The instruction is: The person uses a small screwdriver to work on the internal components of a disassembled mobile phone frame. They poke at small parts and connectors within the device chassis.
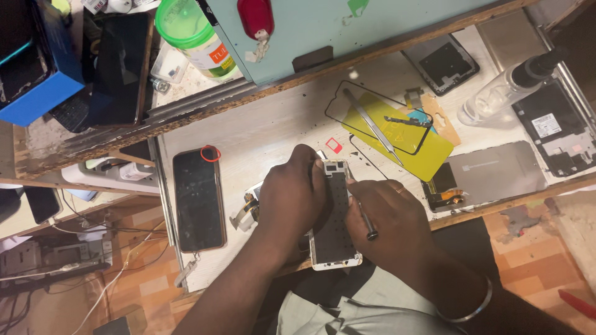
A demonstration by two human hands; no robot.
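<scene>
- Head view: a white phone frame (pixel 335 217) lies lengthwise at the near edge of a scuffed, pale wooden bench (pixel 273 130); its open back shows a dark, dotted inner plate inside a thin white rim.
- The left hand (pixel 292 198) curls over the frame's left edge, fingers bent and pressed together, clamped on the frame.
- The right hand (pixel 391 217) rests on the frame's right edge, fingers closed round a slim metal screwdriver (pixel 366 223); its round dark butt points toward the person, and the tip is hidden under the fingers.
- A plain metal bangle (pixel 472 304) circles the right wrist, and a ring shows on one finger.
- One whole phone (pixel 198 198), glossy black with a copper rim, lies flat just left of the left hand, with a red loop at its top corner.
- One yellow, rounded film sheet (pixel 428 146) lies beyond the hands; a thin black glass outline and one pair of steel tweezers (pixel 372 127) lie across it.
- Two opened phone bodies, dark inside, lie at the far right, and one grey metal back plate (pixel 496 174) is between them and the right hand.
- One clear plastic bottle (pixel 503 93) with a black cap lies on its side.
- One green-lidded jar (pixel 192 34) stands on the shelf above.
- One blue box (pixel 37 80) sits at the upper left.
</scene>
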